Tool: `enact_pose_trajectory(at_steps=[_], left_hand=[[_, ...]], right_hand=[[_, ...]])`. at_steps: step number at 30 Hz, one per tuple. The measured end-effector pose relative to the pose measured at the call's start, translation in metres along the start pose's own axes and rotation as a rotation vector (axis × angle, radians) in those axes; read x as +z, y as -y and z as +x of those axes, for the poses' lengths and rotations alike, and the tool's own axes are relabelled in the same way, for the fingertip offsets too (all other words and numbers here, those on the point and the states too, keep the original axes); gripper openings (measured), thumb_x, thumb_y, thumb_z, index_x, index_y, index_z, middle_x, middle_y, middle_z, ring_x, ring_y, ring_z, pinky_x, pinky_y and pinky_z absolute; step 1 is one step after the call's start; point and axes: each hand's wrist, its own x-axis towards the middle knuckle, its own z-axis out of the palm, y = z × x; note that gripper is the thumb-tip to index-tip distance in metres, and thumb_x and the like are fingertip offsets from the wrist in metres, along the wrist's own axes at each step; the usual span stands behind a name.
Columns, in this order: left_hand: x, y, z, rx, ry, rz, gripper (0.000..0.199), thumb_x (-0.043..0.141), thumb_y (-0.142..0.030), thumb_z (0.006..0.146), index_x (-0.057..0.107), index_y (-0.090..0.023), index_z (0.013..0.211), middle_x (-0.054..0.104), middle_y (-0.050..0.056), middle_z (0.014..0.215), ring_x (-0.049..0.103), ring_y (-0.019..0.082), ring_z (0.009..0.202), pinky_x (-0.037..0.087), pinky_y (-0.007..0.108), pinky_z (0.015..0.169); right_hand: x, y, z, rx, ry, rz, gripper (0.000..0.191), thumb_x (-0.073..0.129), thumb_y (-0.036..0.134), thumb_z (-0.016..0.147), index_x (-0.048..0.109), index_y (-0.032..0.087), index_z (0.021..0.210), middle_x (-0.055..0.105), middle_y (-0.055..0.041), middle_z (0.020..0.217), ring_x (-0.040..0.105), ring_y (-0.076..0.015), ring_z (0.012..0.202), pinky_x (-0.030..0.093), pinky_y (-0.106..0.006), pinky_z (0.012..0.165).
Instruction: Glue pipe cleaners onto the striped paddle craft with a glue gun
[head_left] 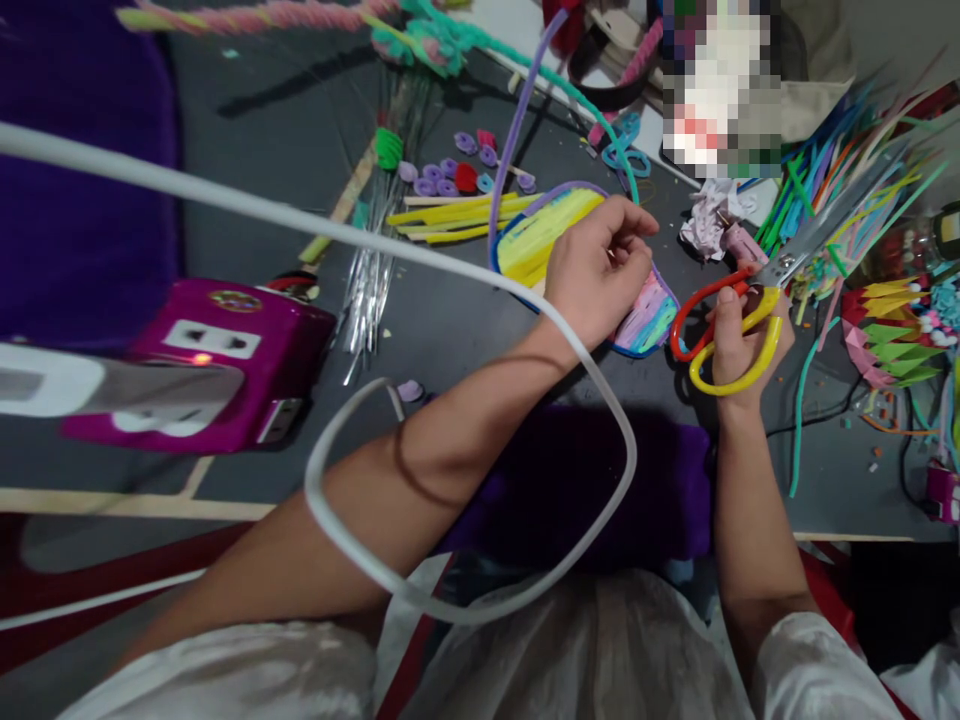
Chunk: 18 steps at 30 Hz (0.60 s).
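Note:
In the head view my left hand [600, 265] rests over a flat cutout coloured in bright stripes [555, 235], its fingers curled together; what they pinch, if anything, is hidden. A purple pipe cleaner [512, 140] runs along the cutout's edge and rises in a loop. My right hand [754, 345] is closed on scissors [787, 262] with one red and one yellow handle. Their blades point up and right, across a bunch of coloured pipe cleaners. A green pipe cleaner [574, 92] comes down close to my left fingers.
A white cable [630, 440] loops in front of my left forearm. Left stands a magenta power socket box [202, 355]. Purple coils [429, 180], yellow sticks [450, 220], silver strands [371, 290], crumpled paper [709, 215] and a pleated paper piece [896, 335] lie about on the dark table.

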Motion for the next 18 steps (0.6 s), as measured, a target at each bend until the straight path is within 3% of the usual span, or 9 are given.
enact_pose_trajectory(at_steps=[10, 18], left_hand=[[0.0009, -0.0009, -0.0003, 0.001, 0.002, 0.011, 0.022, 0.059, -0.014, 0.086, 0.071, -0.024, 0.102, 0.072, 0.002, 0.087, 0.067, 0.016, 0.078, 0.056, 0.029, 0.071], [0.0005, -0.0018, 0.0000, 0.002, -0.003, 0.007, 0.025, 0.059, -0.013, 0.085, 0.072, -0.026, 0.101, 0.073, 0.001, 0.085, 0.066, 0.017, 0.075, 0.056, 0.030, 0.070]], right_hand=[[-0.0030, 0.0038, -0.0081, -0.022, 0.115, -0.007, 0.040, 0.060, 0.053, 0.100, 0.066, 0.027, 0.130, 0.058, 0.0025, 0.077, 0.062, -0.0149, 0.067, 0.054, -0.030, 0.063], [-0.0024, 0.0044, -0.0089, -0.069, 0.108, -0.018, 0.042, 0.058, 0.052, 0.101, 0.064, 0.026, 0.134, 0.058, 0.0023, 0.078, 0.061, -0.0148, 0.065, 0.053, -0.031, 0.062]])
